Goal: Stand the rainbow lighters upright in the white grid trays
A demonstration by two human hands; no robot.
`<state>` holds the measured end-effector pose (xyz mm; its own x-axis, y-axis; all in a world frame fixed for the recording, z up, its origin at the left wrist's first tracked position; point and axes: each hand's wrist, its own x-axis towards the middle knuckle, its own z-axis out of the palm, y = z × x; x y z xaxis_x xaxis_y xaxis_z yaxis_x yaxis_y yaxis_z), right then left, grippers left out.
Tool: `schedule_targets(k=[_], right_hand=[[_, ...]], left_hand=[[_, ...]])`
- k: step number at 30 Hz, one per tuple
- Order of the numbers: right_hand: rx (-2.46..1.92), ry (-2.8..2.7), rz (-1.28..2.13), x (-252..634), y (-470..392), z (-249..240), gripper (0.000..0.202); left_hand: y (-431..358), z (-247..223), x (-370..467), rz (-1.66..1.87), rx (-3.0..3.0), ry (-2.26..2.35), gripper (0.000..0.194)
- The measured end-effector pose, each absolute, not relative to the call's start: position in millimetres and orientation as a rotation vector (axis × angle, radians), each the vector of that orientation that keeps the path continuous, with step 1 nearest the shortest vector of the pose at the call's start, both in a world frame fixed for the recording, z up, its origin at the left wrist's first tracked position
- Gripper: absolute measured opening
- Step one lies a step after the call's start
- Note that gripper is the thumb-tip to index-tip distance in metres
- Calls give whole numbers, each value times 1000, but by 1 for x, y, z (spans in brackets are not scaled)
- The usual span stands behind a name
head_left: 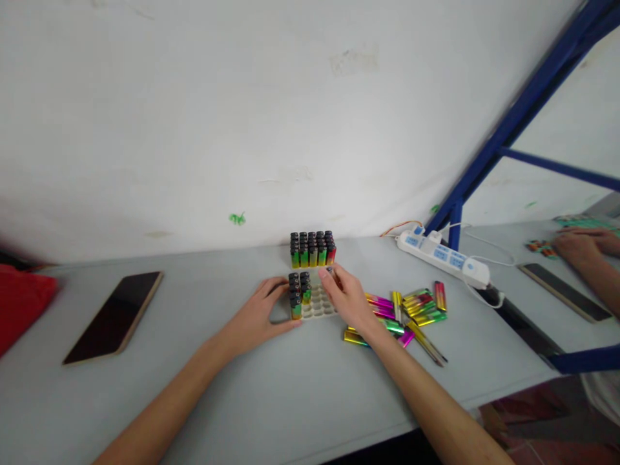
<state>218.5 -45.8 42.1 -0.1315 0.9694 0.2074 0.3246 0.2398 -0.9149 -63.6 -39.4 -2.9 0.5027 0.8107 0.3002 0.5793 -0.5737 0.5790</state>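
A pale tray (pixel 320 305) with rows of round holes lies on the table, partly filled with black-topped lighters (pixel 295 303) standing upright along its left side. My left hand (pixel 261 313) is closed around the tray's left edge, thumb at the front corner and fingers at the back. Over the tray's right part, my right hand (pixel 346 297) is pinched on what looks like a lighter (pixel 330 269); only a dark tip shows at the fingertips. Behind the tray stands a block of upright lighters (pixel 312 250). Loose shiny coloured lighter bodies (pixel 421 305) lie in a heap beside my right forearm.
A white power strip (pixel 442 257) with cables sits near the blue metal frame (pixel 484 155) on the right. A dark phone (pixel 116 316) and a red item (pixel 24 303) lie at left. Beyond the frame are another person's hands (pixel 586 244) and another dark phone (pixel 564 290).
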Motion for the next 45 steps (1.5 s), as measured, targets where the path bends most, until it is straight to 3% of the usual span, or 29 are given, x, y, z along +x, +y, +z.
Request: schedule_targets(k=[7, 19, 28, 32, 38, 45], right_hand=[[-999, -1954, 679, 236, -49, 48, 42], [-1142, -2068, 806, 235, -53, 44, 60], [-1317, -2407, 459, 223, -53, 50, 42], [-1343, -2370, 533, 234, -52, 52, 37], [-1500, -2219, 428, 308, -51, 54, 6], [-1735, -2299, 561, 356, -58, 50, 9]], left_hand=[[-41, -2, -60, 769, 2341, 1175, 67], [-42, -3, -61, 783, 2348, 1157, 67], [-41, -2, -61, 783, 2363, 1152, 66], [-40, -4, -62, 771, 2374, 1157, 66], [-40, -5, -61, 792, 2334, 1186, 67], [-40, -5, -61, 783, 2332, 1158, 68]])
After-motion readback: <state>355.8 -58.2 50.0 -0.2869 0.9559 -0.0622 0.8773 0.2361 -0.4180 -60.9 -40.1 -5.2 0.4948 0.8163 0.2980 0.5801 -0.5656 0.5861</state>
